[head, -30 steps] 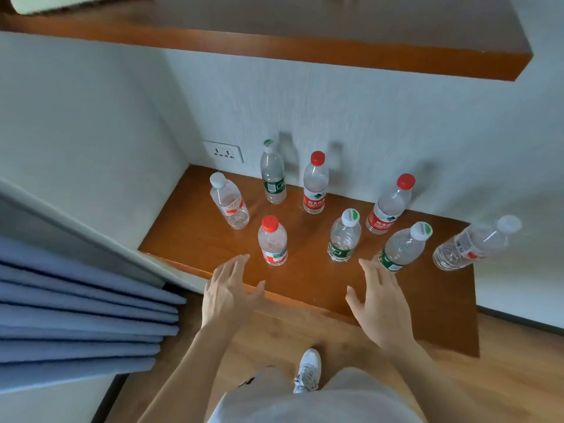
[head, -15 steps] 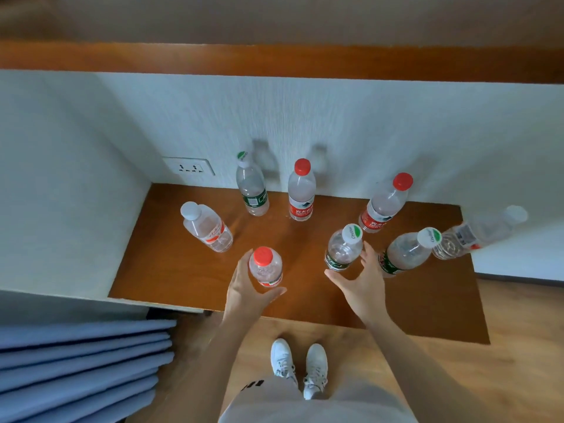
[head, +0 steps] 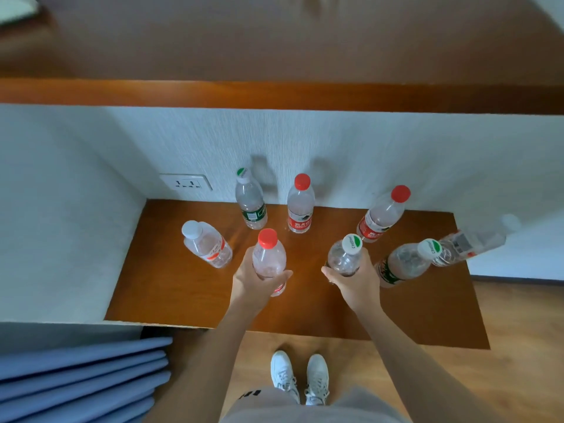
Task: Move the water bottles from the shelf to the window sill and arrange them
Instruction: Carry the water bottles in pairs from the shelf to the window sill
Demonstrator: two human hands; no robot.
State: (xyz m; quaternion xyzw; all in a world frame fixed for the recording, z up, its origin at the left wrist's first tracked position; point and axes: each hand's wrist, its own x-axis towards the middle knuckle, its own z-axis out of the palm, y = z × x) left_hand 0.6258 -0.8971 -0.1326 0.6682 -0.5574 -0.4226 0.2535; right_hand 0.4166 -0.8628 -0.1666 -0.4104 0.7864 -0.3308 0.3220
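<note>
Several clear water bottles stand on a low brown wooden shelf (head: 171, 288). My left hand (head: 253, 282) is wrapped around a red-capped bottle (head: 268, 254) near the shelf's front middle. My right hand (head: 355, 280) grips a bottle with a white and green cap (head: 346, 254) just to the right. A white-capped bottle (head: 207, 244) stands at the left, a green-capped one (head: 250, 199) and a red-capped one (head: 300, 206) at the back. Another red-capped bottle (head: 381, 215), a green-labelled one (head: 406, 262) and a blurred bottle (head: 476, 239) are at the right.
A wall socket (head: 186, 182) sits on the white wall behind the shelf. A wooden ledge (head: 274, 96) overhangs above. Blue curtain folds (head: 79, 380) hang at the lower left. My white shoes (head: 300, 377) stand on the wooden floor below the shelf.
Both hands reached forward from the shelf's front edge and closed around the two front bottles. The view tilted down and shifted right.
</note>
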